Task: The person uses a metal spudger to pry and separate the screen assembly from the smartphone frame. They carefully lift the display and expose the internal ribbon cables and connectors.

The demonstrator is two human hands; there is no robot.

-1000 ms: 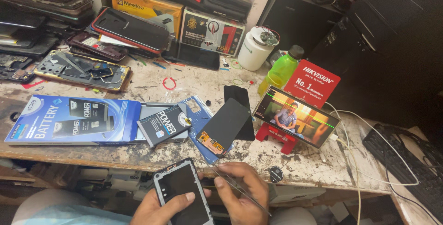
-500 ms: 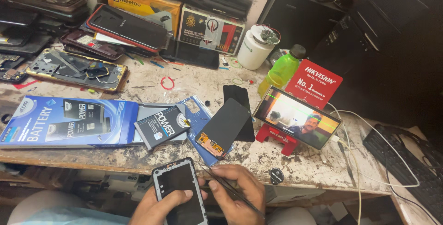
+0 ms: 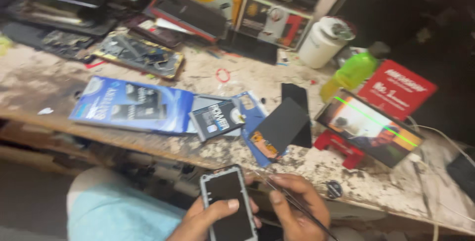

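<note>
At the bottom of the head view my left hand (image 3: 208,219) holds a dark phone (image 3: 228,201) with a pale frame, thumb across its face. My right hand (image 3: 297,206) sits just right of the phone and pinches thin metal tweezers (image 3: 292,202), whose tips point up-left toward the phone's top right corner. Both hands hover in front of the stained workbench edge (image 3: 307,172), above my light blue lap (image 3: 118,206).
On the bench lie a long blue box (image 3: 131,103), a small battery pack (image 3: 217,118), a black screen panel (image 3: 282,125), and a lit phone (image 3: 368,127) on a red stand. A white tub (image 3: 321,43), green bottle (image 3: 354,72), red card (image 3: 396,88) and stacked devices fill the back.
The view has swung left and blurred, so the bench items sit further right in frame. My hands keep the phone and tweezers, with the phone held slightly more upright.
</note>
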